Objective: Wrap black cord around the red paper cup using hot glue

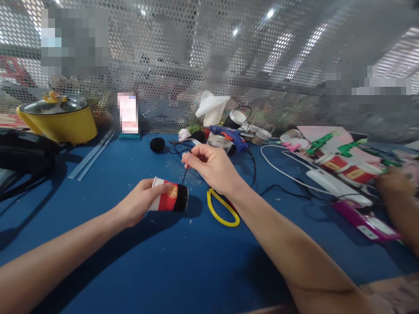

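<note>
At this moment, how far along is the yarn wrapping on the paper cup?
Done: black yarn already covers one end of the red-and-white paper cup. In hand: the left hand holds the cup on its side while the right hand pinches a taut black strand running up from it. Left: the cup's red and white part is bare. A black yarn ball and a blue glue gun lie behind.

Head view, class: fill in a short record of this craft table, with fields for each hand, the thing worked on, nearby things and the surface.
left hand: holds paper cup on its side
right hand: pinches black yarn running to the cup
cup: red and white, far end wrapped in black yarn
nearby: yellow-handled scissors, blue glue gun, black yarn ball, yellow pot
surface: blue table
other: another person's hand at right
</note>
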A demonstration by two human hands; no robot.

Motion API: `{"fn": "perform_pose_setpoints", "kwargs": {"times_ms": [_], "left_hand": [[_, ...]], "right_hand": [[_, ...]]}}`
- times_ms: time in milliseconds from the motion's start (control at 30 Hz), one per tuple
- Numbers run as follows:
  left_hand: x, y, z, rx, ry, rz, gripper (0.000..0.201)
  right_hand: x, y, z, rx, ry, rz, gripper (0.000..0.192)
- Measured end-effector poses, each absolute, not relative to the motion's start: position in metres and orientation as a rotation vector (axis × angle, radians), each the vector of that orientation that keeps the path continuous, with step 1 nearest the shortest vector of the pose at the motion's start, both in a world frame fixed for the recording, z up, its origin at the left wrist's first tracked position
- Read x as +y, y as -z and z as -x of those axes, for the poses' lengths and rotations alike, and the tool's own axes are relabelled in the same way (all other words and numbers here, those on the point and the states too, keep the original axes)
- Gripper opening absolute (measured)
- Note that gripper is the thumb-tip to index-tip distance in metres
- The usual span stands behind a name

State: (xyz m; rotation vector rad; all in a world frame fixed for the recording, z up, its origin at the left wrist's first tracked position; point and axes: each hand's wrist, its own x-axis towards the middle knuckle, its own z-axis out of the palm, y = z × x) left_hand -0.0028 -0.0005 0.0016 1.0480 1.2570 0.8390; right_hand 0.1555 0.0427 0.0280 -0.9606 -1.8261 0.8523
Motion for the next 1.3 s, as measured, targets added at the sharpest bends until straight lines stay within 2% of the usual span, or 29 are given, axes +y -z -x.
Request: {"fn": "perform_pose_setpoints", "kwargs": {"times_ms": [200,433,1300], "left_hand": [[-0.007,0.0,0.002,1.193,-0.828,-1.235,0.016],[-0.012,-0.003,0.003,1.223,-0.826,-1.4,0.026],[-0.015,-0.001,0.005,1.196,-0.921,-1.401,0.024]], "right_hand": [[0.048,-0.023,-0.154,-1.851,-0.849,0.975,0.024],[0.051,-0.016,-0.152,-1.901,-0.832,0.992,0.024],[0.052,-0.006,-0.148,-2.018,-0.982,1.121,0.022]]}}
